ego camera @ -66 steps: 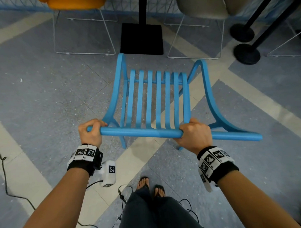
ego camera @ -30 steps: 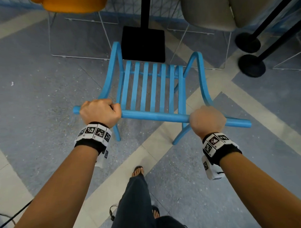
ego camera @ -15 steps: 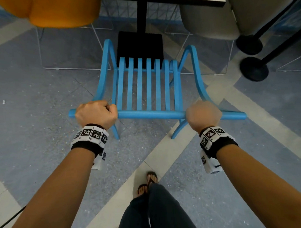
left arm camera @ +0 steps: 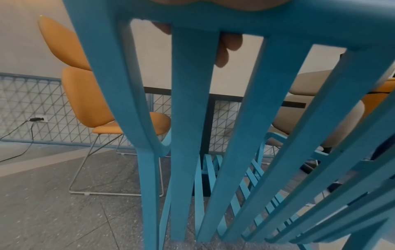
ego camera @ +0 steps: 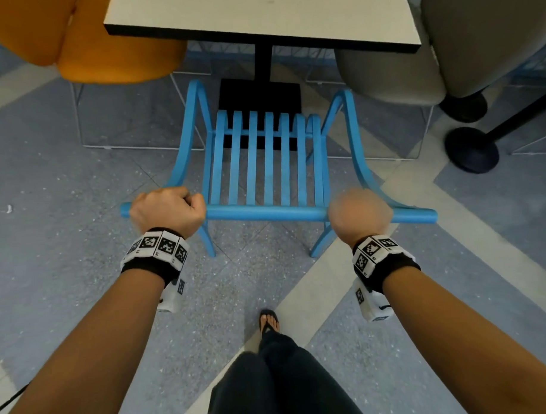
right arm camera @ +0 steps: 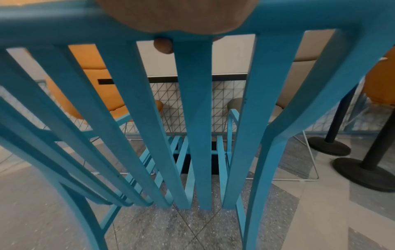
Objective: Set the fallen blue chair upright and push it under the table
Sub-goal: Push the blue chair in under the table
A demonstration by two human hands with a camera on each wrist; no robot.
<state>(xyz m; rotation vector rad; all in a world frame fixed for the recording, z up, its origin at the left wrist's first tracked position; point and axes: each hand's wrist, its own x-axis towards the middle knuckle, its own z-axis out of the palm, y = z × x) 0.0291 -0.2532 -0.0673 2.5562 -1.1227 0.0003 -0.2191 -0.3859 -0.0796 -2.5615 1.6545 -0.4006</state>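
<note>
A: Closing on the table (ego camera: 305, 20) now; a moment ago only its black post and base showed at twelve o'clock, and now the white top fills the upper frame, so the chair (ego camera: 265, 163) has been walked forward.

B: And the chair itself?

A: Upright on the floor, its top rail across the middle of the head view, the seat slats running toward twelve o'clock; the front of the seat has reached the black base (ego camera: 260, 92), but by my reading little of it is under the tabletop yet.

B: Hands?

A: The left hand (ego camera: 168, 210) is wrapped round the rail at nine o'clock, fingers curled over it; the right hand (ego camera: 360, 213) sits on the rail at three o'clock and is blurred in the head view, though the right wrist view shows a fingertip hooked under the rail, so it is probably gripping too.

B: What does that leave?

A: The righting is done; only the push remains; the orange chair (ego camera: 83, 37) at ten o'clock and the grey chair (ego camera: 445, 46) at two o'clock flank the gap, so the chair should go straight in between them.
</note>
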